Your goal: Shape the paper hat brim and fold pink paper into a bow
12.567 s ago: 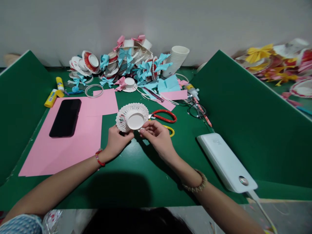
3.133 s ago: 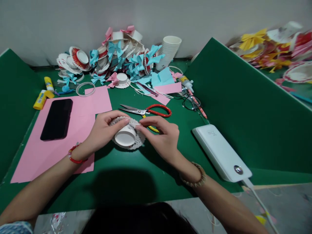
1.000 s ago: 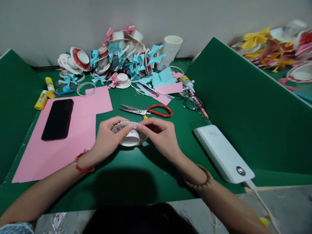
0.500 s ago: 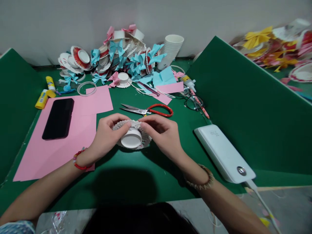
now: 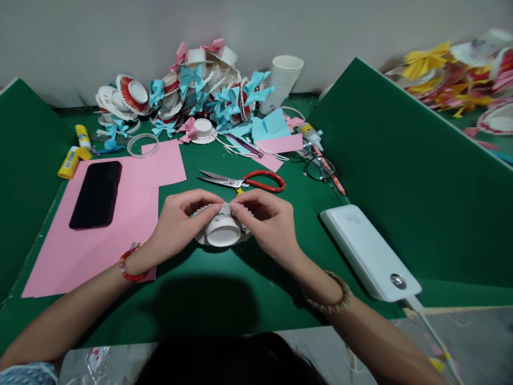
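White paper cup was pinched by L hand & R hand; glue-stick lbl. was too small to read.

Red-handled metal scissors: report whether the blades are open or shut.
Slightly open: the red-handled metal scissors show two blades parted at the tips.

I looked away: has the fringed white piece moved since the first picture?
Yes: toward the person. Against the scissors, the fringed white piece sits lower in view, leaving their blades visible.

Scissors behind cup — phone on paper, left — power bank, right.
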{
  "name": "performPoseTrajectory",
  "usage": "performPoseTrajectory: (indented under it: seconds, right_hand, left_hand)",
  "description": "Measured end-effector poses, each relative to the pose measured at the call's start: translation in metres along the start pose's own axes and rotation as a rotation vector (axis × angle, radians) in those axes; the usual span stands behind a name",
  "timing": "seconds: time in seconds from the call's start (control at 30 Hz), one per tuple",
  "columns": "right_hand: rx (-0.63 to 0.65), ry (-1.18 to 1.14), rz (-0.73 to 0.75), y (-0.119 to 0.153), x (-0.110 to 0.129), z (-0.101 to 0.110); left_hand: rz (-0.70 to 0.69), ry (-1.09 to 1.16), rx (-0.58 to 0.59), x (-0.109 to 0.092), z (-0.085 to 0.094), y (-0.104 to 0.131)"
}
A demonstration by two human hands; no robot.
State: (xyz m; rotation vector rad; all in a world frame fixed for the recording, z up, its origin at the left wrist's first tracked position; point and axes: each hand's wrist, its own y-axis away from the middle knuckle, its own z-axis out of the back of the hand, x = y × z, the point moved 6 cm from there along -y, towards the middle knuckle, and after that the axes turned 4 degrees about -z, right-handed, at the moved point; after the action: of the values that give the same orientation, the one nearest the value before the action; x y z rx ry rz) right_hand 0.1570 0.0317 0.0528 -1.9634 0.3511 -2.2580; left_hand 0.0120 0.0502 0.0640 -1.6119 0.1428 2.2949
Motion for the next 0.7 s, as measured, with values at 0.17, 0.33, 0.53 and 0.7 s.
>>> performPoseTrajectory:
  seconds: [0.17, 0.33, 0.53, 0.7]
  right_hand:
    - [0.004, 0.017, 0.003, 0.0, 0.001, -0.001]
    - [0.018, -0.019, -0.079, -0.002, -0.01, -0.003]
    - [0.004, 0.024, -0.059, -0.005, -0.015, -0.002]
    - [-0.031, 0.091, 0.241, 0.013, 0.041, 0.014]
  left_hand:
    - [0.044, -0.003, 0.015, 0.003, -0.001, -0.001]
    - [0.091, 0.086, 0.043, 0.011, -0.004, -0.005]
    - [0.135, 0.117, 0.056, 0.019, -0.006, -0.008]
    - [0.13, 0.085, 0.01, 0.029, 0.0, -0.014]
